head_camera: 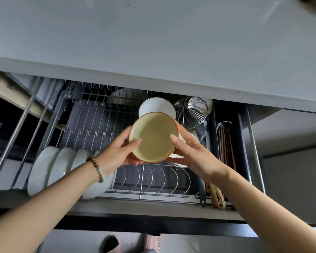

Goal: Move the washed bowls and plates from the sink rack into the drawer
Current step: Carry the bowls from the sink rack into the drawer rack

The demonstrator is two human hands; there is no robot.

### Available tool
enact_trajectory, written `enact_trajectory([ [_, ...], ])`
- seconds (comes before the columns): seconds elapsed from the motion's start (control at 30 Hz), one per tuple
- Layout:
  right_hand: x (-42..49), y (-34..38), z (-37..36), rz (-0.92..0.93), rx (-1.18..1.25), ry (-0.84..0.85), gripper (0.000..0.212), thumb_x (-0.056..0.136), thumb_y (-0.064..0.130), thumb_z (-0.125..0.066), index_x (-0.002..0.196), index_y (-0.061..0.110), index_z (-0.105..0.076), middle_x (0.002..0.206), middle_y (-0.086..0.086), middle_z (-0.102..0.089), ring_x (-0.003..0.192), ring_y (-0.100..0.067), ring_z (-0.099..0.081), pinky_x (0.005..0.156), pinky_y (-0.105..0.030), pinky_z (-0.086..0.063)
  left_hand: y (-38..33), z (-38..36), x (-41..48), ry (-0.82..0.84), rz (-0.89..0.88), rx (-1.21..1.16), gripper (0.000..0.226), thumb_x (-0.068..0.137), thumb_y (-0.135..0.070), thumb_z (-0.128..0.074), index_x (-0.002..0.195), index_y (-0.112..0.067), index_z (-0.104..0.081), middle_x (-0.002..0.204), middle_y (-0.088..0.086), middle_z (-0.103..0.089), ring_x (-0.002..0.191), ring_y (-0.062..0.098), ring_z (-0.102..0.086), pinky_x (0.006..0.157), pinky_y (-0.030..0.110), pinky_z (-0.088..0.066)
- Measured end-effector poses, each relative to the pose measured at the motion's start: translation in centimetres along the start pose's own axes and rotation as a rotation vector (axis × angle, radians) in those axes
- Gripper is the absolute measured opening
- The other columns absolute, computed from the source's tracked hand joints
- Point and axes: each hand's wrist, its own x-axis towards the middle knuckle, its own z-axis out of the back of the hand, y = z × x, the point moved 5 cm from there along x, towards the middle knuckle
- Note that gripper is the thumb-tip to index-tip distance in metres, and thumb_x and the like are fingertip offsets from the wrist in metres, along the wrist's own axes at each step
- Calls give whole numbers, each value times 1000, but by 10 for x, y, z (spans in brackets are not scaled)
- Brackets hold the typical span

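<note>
Bowl: a shallow bowl [153, 136], pale yellow inside with an orange rim and outer wall, is held in the air above the open drawer [153, 207], tilted so its inside faces the camera.
Left hand: the left hand [115, 154] holds the bowl's left edge, thumb lying over the rim and fingers curled underneath.
Right hand: the right hand [192, 152] holds the opposite edge the same way, thumb on the inner rim and fingers behind the bowl.
Wrist: a beaded bracelet [98, 168] circles the left wrist.
Drawer rack: a wire rack [144, 179] fills the drawer, and several of its near slots below the bowl stand vacant.
Plates: a row of white plates [51, 168] stands on edge in the rack's front left part, partly behind the left forearm.
Behind the bowl: a white bowl [157, 106] sits at the back of the rack, just beyond the held bowl.
Right of it: a wire skimmer [191, 112] lies just beside the white bowl.
Side compartment: dark chopsticks [226, 148] lie lengthwise in the narrow right section, with a wooden handle [216, 196] near the front.
Above: a grey countertop [153, 42] overhangs the drawer's back.
</note>
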Motion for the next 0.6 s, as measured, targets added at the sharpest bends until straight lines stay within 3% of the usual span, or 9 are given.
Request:
enact_trajectory([
  [0.07,3,0,-15,-7,54,4,65,82,39,-61,144,42,-40,121,-12,-66,110,-31,-67,95,-41,-55,-1,12,-8,-9,2,27,36,93,-17,-50,125,-32,-47,87,8,-64,53,14,-62,48,19,-52],
  [0.17,6,-4,-34,-48,79,-16,63,80,40,-61,141,37,-46,123,-5,-65,97,-22,-70,85,-33,-58,-6,32,-17,-11,-44,176,28,91,-24,-51,119,-31,-51,87,2,-63,59,12,-63,52,23,-56],
  [0.27,6,-9,-47,-98,44,-54,55,84,36,-64,136,36,-50,125,-7,-63,95,-22,-71,79,-32,-60,-2,62,-22,-57,-138,496,47,86,-39,-50,132,-31,-43,114,-4,-61,94,9,-63,82,32,-56],
  [0.33,7,-12,-52,-136,-83,-116,51,89,29,-66,136,36,-47,120,-9,-62,96,-21,-69,68,-26,-61,4,80,-25,-49,-174,819,68,76,-65,-43,136,-36,-38,131,-7,-51,117,9,-49,102,36,-43],
  [0.43,14,-23,-59,-213,-282,-195,60,87,30,-71,140,32,-43,120,-9,-59,98,-22,-64,56,-22,-59,17,95,-23,79,-130,1260,109,50,-96,-17,141,-37,-29,148,-13,-33,139,13,-23,116,41,-21],
  [0.53,23,-39,-70,-278,-364,-209,64,88,30,-71,144,27,-41,117,-2,-56,94,-18,-60,50,-20,-55,32,103,-18,212,-10,1484,105,55,-91,-30,145,-38,-20,155,-16,-14,145,12,2,118,44,4],
  [0.6,28,-47,-77,-306,-425,-215,63,89,29,-70,145,25,-39,122,-1,-54,100,-21,-58,60,-26,-58,36,107,-16,240,1,1552,88,72,-75,-48,145,-37,-18,156,-15,-11,145,13,6,118,44,9],
])
